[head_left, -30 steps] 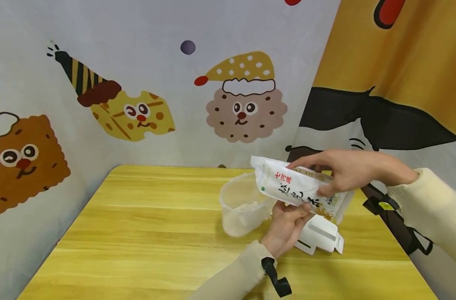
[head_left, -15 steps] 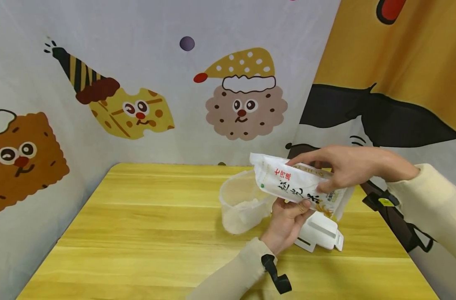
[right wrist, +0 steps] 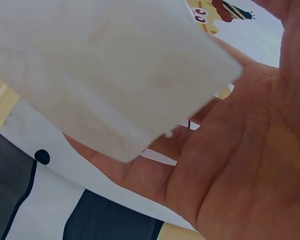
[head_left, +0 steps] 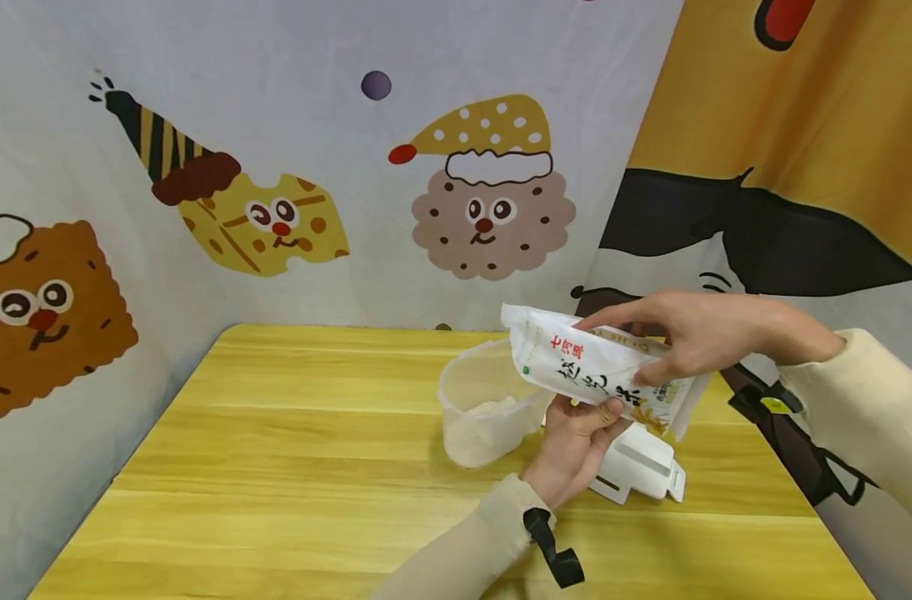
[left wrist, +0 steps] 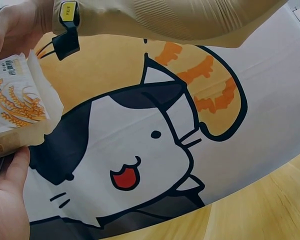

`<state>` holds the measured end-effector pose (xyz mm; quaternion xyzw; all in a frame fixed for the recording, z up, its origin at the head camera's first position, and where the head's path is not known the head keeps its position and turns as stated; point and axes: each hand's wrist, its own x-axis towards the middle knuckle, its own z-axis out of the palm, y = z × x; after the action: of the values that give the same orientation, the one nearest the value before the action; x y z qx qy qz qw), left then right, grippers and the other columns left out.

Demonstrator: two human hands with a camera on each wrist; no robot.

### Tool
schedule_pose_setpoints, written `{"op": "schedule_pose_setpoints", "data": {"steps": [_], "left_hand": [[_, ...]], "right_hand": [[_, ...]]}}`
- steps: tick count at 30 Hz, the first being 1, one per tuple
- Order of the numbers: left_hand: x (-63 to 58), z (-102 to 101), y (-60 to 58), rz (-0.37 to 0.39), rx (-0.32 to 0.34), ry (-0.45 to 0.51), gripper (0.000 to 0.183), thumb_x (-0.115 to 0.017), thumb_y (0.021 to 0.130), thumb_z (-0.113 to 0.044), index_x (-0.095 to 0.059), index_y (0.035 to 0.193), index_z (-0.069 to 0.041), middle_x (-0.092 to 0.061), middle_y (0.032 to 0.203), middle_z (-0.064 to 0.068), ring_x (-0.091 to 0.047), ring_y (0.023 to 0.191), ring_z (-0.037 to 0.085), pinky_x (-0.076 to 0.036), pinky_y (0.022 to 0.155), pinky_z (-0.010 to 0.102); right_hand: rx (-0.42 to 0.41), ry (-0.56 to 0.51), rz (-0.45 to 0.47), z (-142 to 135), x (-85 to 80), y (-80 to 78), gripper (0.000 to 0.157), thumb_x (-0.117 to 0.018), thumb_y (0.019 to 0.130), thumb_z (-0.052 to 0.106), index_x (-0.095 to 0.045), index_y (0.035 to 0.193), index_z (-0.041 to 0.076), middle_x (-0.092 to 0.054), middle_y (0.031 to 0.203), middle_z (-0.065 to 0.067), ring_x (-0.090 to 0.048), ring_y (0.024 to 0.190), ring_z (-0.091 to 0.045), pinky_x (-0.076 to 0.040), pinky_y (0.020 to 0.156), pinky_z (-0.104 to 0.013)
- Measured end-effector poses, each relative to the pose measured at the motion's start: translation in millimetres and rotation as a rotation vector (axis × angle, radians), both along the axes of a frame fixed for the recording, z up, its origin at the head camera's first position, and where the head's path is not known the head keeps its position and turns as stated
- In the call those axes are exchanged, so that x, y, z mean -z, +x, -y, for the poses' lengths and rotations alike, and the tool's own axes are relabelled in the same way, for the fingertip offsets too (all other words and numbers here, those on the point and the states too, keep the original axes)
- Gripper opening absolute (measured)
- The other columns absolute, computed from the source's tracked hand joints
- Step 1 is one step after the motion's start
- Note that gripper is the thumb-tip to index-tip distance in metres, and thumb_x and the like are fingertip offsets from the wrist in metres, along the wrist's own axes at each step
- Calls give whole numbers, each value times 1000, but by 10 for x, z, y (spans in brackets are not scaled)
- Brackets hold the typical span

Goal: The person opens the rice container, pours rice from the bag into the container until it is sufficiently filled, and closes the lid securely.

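A white printed bag with an ear-of-grain picture, looking like a rice bag (head_left: 576, 367), is held tilted over a clear plastic container (head_left: 456, 392), its left end above the container's right side. White grains (head_left: 486, 421) lie heaped inside. My left hand (head_left: 576, 446) grips the bag from below, thumb on its front. From above, my right hand (head_left: 699, 333) holds the bag's right part between thumb and fingers. In the left wrist view the bag (left wrist: 20, 100) shows at the left edge. The right wrist view has the bag's pale end (right wrist: 110, 75) against the palm. The bag's mouth is hidden.
A white plastic lid-like piece (head_left: 639, 467) lies on the wooden table (head_left: 276, 467), to the right of the container and partly behind my left hand. A cartoon-printed cloth (head_left: 313, 100) hangs behind the table, with another stretch on the right.
The head view has tilted down very slightly since a second ago. Both hands and the bag stay in nearly the same place over the container.
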<state>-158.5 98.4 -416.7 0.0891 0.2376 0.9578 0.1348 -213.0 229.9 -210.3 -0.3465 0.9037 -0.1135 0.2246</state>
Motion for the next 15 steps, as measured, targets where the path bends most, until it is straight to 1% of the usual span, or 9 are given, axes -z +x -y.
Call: {"op": "schedule_pose_setpoints", "data": {"steps": [3,6,12,15], "left_hand": [[-6,1,-3,1,2,0,53,-56,96,15,-52,139,-16,-64,127,1,-65,108,11,-52,111,43],[-10,1,-6,1,4,3,53,-56,97,14,-51,140,-16,-63,128,1,-65,112,13,-52,111,43],[-17,-1,-10,-10,2,9,53,-56,97,13,-49,141,-17,-62,128,1,-63,122,18,-51,112,43],[-20,-2,-12,-9,0,6,53,-57,97,12,-49,140,-17,-62,126,1,-63,122,18,-51,111,43]], "right_hand": [[-6,0,-15,-6,-4,2,76,-81,84,21,-48,150,40,-61,144,-1,-63,121,-23,-56,89,-35],[-11,1,-27,-3,-7,1,76,-81,84,20,-48,150,40,-60,145,-1,-63,122,-23,-56,91,-38],[-8,-4,-28,6,1,-4,76,-79,84,15,-49,150,38,-63,140,1,-63,106,-16,-53,79,-26],[-8,-8,-26,7,4,-4,75,-78,85,13,-49,150,38,-64,139,2,-63,102,-15,-53,78,-24]]}}
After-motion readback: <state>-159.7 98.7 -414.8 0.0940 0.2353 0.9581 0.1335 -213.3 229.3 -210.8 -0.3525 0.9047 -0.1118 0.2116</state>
